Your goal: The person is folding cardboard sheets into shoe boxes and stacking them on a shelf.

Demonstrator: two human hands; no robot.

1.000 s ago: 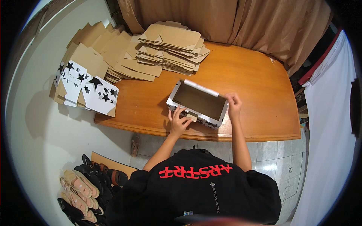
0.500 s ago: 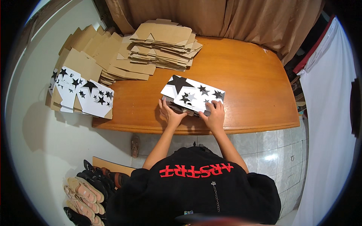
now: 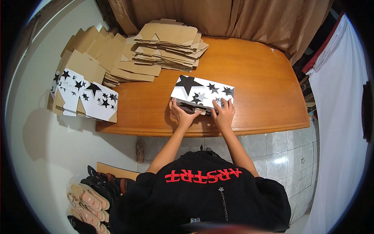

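A white cardboard box [image 3: 202, 89] with black and grey stars sits folded into shape near the table's front edge, its starred lid facing up. At the box's front left corner, my left hand [image 3: 182, 115] grips the side, its thumb reaching right along the front. My right hand [image 3: 224, 114] holds the front right part, fingers bent over the lid's edge and thumb at the front. Between the two thumbs, a small pale bit of the front shows below the lid. The box's inside is hidden.
Stacks of flat brown cardboard blanks [image 3: 167, 35] fill the back left of the wooden table [image 3: 249, 78]. Star-printed blanks [image 3: 99, 103] overhang its left end. Sandals [image 3: 87, 197] lie on the floor at lower left. A brown curtain [image 3: 218, 17] hangs behind, white cloth [image 3: 339, 97] at right.
The box has shifted slightly to the right and levelled a little, its front side showing more. Both hands have moved along with it, the right one's fingers now nearer the lid's front edge.
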